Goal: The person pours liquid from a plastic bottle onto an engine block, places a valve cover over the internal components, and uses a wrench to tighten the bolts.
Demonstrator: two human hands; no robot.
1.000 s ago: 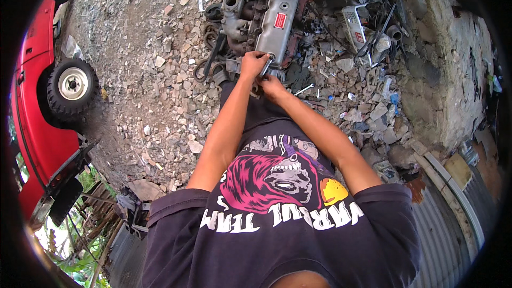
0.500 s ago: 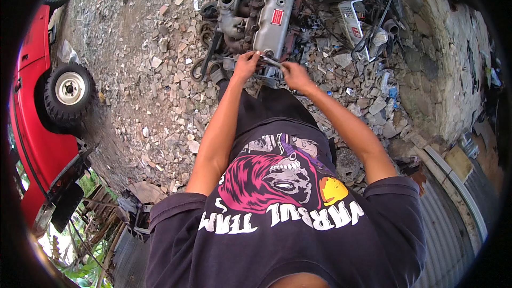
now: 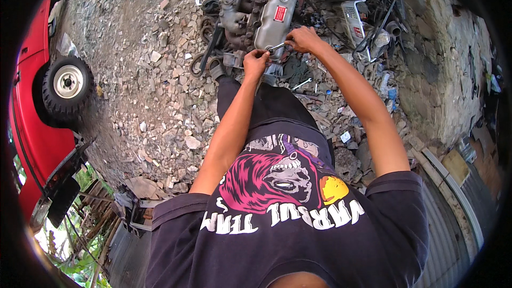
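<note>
A silver wrench (image 3: 278, 46) lies across the near end of the engine's grey valve cover (image 3: 273, 25). Its outer end is in my right hand (image 3: 303, 39), fingers closed around it, to the right of the cover. My left hand (image 3: 256, 64) has its fingertips pinched at the wrench's other end, where a round fastener or cap (image 3: 271, 51) sits at the cover's near edge. What exactly lies under those fingertips is partly hidden. A second wrench (image 3: 302, 83) rests on the ground just right of my legs.
Beside the cover, on the left, is the engine's metal manifold (image 3: 233, 18). Removed parts and cables (image 3: 368, 21) are heaped to the right, before a stone wall (image 3: 442, 69). Broken stone (image 3: 160, 101) covers the ground. A red vehicle (image 3: 40, 112) stands at far left.
My right hand has swung away from me and up, turning the wrench's outer end with it. My left hand stays at the fastener. The second wrench on the ground now shows.
</note>
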